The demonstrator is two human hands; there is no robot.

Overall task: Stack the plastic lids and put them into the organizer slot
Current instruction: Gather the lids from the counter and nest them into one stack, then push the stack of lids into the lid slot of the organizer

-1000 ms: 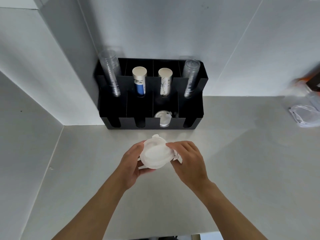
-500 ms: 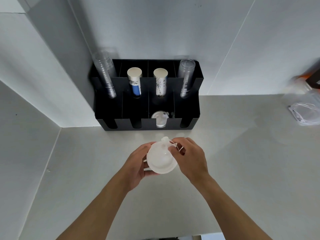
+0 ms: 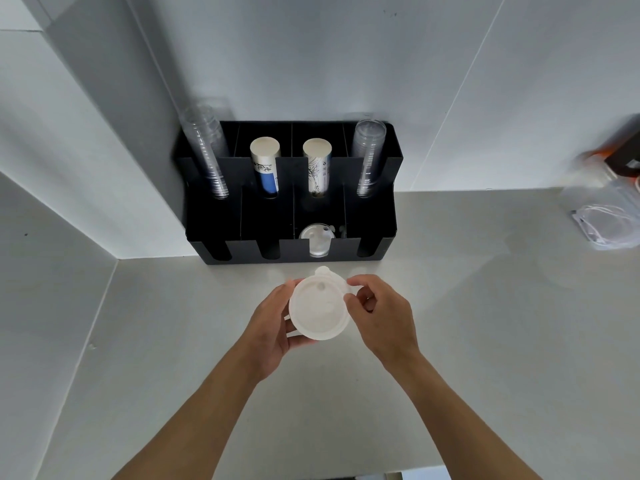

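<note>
I hold a stack of white translucent plastic lids [image 3: 318, 308] above the counter, just in front of the black organizer [image 3: 291, 252]. My left hand [image 3: 272, 323] cups the stack from the left and below. My right hand [image 3: 379, 311] pinches its upper right rim with thumb and fingertips. The top lid faces me, with a small hole and a tab at its far edge. More clear lids [image 3: 317, 239] lie in the organizer's third front slot from the left.
The organizer's back row holds two stacks of clear cups [image 3: 207, 154] [image 3: 367, 157] and two stacks of paper cups [image 3: 265, 168] [image 3: 317, 166]. White walls close in behind and at the left. A clear bag [image 3: 609, 223] lies at the counter's right.
The loose, fanned lids have been squared into a neat stack. My right hand shifted from covering the stack's right side to pinching its upper right rim.
</note>
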